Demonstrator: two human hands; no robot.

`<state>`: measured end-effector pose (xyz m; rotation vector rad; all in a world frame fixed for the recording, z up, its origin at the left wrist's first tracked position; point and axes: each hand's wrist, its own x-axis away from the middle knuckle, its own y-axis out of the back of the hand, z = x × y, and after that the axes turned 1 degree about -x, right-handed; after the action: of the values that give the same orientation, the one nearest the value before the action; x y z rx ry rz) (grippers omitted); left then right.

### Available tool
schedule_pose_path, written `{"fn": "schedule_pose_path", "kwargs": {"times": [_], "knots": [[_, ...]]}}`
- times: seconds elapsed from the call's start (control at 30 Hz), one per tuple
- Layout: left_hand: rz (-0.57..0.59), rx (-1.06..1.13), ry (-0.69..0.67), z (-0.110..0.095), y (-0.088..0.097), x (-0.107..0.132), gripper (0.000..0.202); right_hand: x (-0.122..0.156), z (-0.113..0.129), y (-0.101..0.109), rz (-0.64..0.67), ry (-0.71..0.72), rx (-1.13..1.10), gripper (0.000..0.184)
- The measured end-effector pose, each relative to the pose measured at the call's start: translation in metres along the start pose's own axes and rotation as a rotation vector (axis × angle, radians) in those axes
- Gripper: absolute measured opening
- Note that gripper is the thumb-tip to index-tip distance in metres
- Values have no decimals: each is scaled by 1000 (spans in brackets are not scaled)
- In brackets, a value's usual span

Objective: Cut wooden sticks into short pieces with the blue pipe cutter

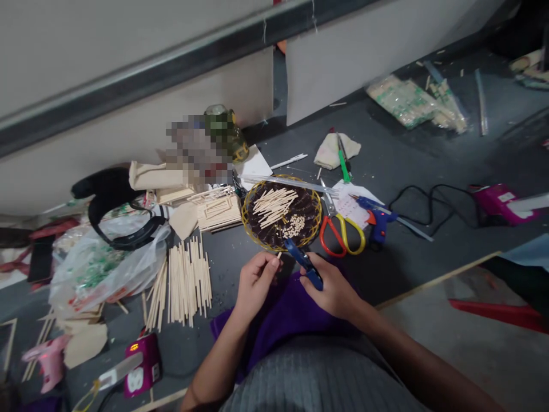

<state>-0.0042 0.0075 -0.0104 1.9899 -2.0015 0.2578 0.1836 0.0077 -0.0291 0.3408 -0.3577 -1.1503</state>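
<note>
My left hand (256, 280) pinches a short wooden stick (279, 256) between thumb and fingertips, just in front of the basket. In my right hand (332, 289) is a dark blue hand tool (303, 262), its head pointing up and left, close to the stick but apart from it. Its exact kind is too blurred to tell. Beyond both hands sits a round brown woven basket (253, 220) with a yellow rim. Inside lie a heap of short sticks (274, 207) and a pile of tiny cut wooden pieces (294, 226).
Red-and-yellow-handled scissors (333, 245) and a blue glue gun (378, 220) lie right of the basket. Long wooden sticks (189, 280), stacked wooden frames (218, 210) and a plastic bag (107, 269) are on the left. A green-handled knife (344, 167) rests on a cloth (328, 151) behind.
</note>
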Motion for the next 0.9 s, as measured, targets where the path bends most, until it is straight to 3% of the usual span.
{"fn": "schedule_pose_path", "kwargs": {"times": [0.2,0.63,0.9], "knots": [[65,164,16,3,0,5,35,7,0,-3,1,45,138,40],[208,229,42,13,1,2,39,7,7,-6,60,32,165,43],[213,227,49,11,0,1,40,6,3,-8,39,41,146,44]]}}
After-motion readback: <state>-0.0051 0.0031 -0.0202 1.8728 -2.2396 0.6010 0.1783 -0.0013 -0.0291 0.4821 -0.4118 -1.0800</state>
